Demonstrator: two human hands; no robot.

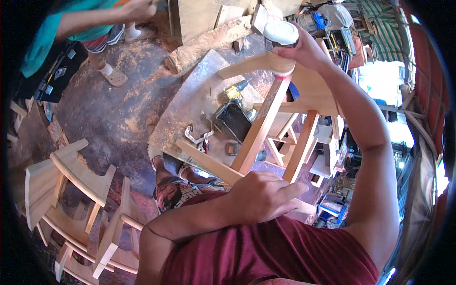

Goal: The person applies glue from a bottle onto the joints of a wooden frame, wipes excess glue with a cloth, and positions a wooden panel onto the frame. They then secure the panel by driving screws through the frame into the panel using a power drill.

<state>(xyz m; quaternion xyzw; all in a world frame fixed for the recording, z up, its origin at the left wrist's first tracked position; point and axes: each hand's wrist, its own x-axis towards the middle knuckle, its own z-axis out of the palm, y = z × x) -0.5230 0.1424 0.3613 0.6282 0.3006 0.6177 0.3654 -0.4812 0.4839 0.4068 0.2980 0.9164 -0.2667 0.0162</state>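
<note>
You can count 2 hands of your own: 1 left hand (pixel 262 197) and 1 right hand (pixel 309 47). You have 1 white-topped sander (pixel 281 34), 1 wooden frame (pixel 261 128), 1 yellow power tool (pixel 235 90), 1 open black bin (pixel 233 119) and 1 flat board (pixel 185 99). Opposite you, 1 co-worker (pixel 92 34) shows 1 hand (pixel 139 8). On your left stand at least 2 wooden chairs (pixel 76 178), their overlap hiding the exact count.
</note>
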